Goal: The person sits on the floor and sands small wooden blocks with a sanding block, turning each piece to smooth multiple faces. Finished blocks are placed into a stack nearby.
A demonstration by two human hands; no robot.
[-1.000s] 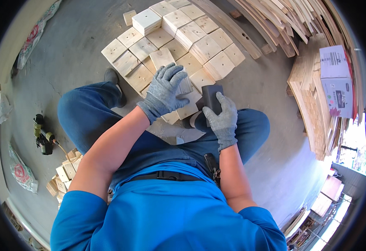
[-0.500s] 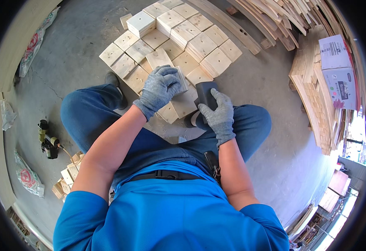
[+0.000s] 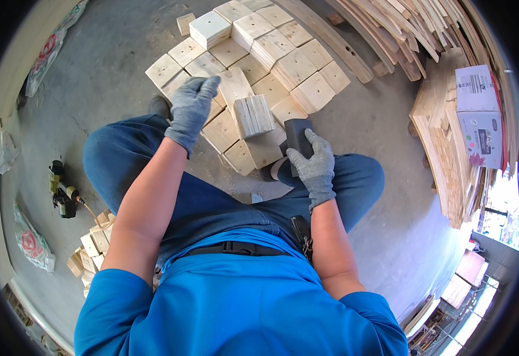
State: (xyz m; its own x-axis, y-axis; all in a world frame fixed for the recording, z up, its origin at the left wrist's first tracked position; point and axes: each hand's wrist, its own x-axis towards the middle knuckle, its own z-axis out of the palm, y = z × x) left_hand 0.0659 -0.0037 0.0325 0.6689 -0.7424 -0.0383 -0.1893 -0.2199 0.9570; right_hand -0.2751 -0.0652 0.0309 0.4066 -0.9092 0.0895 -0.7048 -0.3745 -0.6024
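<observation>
My left hand [image 3: 189,111], in a grey knit glove, is held over the left side of a group of pale wooden blocks [image 3: 307,93]. Its fingers are loosely bent and partly apart, with nothing visible in them. Just to its right, a small block with layered, striped sides [image 3: 255,116] sits tilted on a longer pale piece [image 3: 234,86]. My right hand [image 3: 314,166], gloved alike, grips a dark grey rectangular block [image 3: 298,137] beside my right knee. The underside of that dark block is hidden.
A nail-gun-like tool [image 3: 62,191] with a hose lies on the floor at left, near a heap of wood offcuts [image 3: 96,243] and a printed plastic bag [image 3: 33,240]. Stacked boards [image 3: 440,136] and a white carton [image 3: 482,121] stand at right; long planks [image 3: 384,29] lie behind.
My left hand has let go of the striped-sided block and moved left, away from it. My right hand keeps its grip on the dark block, nearly in place.
</observation>
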